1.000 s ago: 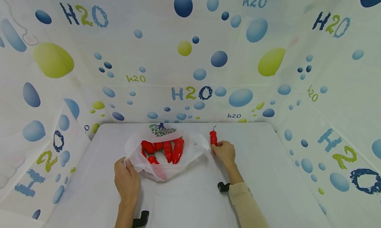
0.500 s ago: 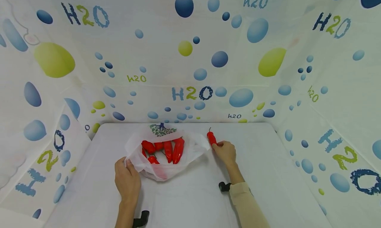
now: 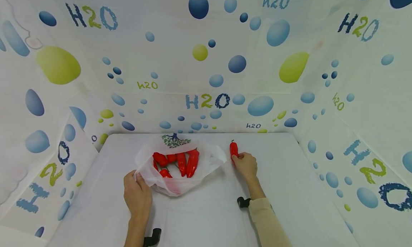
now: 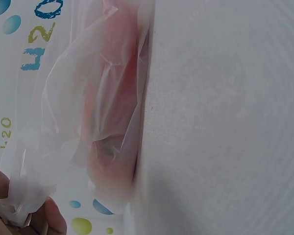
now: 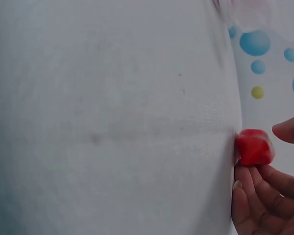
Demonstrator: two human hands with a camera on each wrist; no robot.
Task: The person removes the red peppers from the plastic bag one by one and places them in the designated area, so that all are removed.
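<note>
At the left of the table, my left hand (image 3: 137,195) pinches the edge of a white translucent plastic bag (image 3: 206,168) between thumb and fingers. The left wrist view shows the gathered plastic (image 4: 27,188) in that grip. Several red chili peppers (image 3: 192,163) lie inside the bag, seen through its wide mouth. To the right of the bag, one red chili pepper (image 3: 234,148) lies on the table, stem pointing away. My right hand (image 3: 246,166) is at its near end. In the right wrist view the fingers touch this pepper (image 5: 255,147), while the thumb (image 5: 290,130) stands apart from it.
A white table (image 3: 199,222) lies under everything, its far edge meeting a curtain (image 3: 173,61) printed with bubbles and lettering. The curtain also flanks both sides. Black devices (image 3: 243,202) are worn at both wrists. A tree print (image 3: 175,140) marks the bag's far side.
The chili pepper at my right hand first tilted leftward, then shifted right and straightened, the hand moving slightly right with it. My left hand and the bag have stayed put.
</note>
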